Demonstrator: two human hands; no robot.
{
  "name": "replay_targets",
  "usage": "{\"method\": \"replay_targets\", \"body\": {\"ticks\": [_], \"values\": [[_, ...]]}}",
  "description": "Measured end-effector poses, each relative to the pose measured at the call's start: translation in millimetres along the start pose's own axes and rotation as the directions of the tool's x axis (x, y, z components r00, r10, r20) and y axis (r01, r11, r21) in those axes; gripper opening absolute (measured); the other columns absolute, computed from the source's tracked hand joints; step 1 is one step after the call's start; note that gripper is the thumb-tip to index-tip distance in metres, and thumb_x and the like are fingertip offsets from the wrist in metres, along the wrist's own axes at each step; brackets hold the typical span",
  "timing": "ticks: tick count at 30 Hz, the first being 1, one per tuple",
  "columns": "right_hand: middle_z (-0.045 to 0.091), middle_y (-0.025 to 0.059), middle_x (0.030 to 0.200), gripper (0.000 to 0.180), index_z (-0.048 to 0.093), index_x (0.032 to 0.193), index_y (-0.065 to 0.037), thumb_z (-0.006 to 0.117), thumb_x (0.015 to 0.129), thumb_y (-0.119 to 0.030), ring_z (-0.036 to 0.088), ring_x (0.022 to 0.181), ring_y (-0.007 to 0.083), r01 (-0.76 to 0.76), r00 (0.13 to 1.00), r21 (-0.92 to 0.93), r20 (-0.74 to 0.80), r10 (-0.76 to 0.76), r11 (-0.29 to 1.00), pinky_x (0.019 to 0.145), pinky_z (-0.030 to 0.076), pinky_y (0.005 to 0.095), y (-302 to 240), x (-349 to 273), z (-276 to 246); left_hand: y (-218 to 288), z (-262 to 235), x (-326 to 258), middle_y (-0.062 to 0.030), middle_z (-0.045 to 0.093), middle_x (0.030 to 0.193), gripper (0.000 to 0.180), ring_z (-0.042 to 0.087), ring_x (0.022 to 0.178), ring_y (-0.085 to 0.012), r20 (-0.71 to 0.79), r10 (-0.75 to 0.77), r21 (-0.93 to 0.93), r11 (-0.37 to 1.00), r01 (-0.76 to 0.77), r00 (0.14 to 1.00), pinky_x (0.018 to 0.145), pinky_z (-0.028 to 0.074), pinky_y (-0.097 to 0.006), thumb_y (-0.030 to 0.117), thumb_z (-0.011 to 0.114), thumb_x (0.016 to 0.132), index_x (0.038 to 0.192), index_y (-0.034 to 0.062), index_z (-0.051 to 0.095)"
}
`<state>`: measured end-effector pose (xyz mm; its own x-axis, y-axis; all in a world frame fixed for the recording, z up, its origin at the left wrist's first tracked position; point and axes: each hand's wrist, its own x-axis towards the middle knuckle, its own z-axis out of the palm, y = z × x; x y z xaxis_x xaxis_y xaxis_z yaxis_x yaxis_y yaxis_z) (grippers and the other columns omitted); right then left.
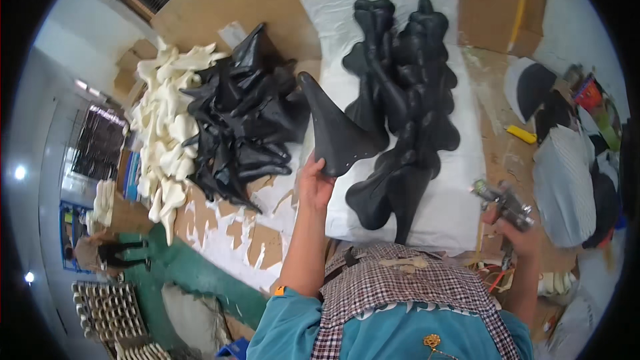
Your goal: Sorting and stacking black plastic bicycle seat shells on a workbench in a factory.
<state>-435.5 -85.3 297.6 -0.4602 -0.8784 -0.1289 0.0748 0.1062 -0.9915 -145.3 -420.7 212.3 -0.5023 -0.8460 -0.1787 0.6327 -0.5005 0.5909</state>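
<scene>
White sheet [457, 210], rows of black saddles [427, 80], one held saddle [333, 132], a metal tool [512, 208]
The sheet and rows lie right of the left fingers [320, 165]; these grasp the held saddle's wide end, its nose pointing beyond them; the right fingers [491, 213] wrap the tool. Gripped only at one edge, the saddle might twist loose; swung low, its free corner could scuff or shift the rows just right of it.
</scene>
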Motion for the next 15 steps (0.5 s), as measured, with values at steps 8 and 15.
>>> {"method": "replay_targets", "body": {"ticks": [8,15], "values": [[0.058,0.0055,0.09,0.057,0.04,0.13,-0.002,0.062,0.078,0.003,0.055,0.082,0.0107,0.088,0.989,-0.074,0.122,-0.078,0.993,0.073,0.046,0.0251,-44.6,-19.7,52.4,-53.0,37.5,34.9,-0.0113,0.049,0.124,0.054,0.051,0.111,-0.0268,0.063,-0.156,0.007,0.988,0.156,0.986,0.092,0.044,-0.041,-0.003,0.049,0.078,0.13,0.0052,0.039],[0.058,0.006,0.085,0.058,0.04,0.129,0.002,0.064,0.077,0.0,0.056,0.078,0.0127,0.29,0.949,0.125,-0.169,-0.267,0.949,0.07,0.048,0.028,-74.8,-15.8,83.7,-51.9,30.6,25.2,-0.0105,0.05,0.123,0.053,0.05,0.111,-0.0275,0.017,-0.209,0.034,0.978,0.208,0.978,0.095,0.041,-0.044,-0.005,0.049,0.078,0.129,0.0051,0.04]]}}
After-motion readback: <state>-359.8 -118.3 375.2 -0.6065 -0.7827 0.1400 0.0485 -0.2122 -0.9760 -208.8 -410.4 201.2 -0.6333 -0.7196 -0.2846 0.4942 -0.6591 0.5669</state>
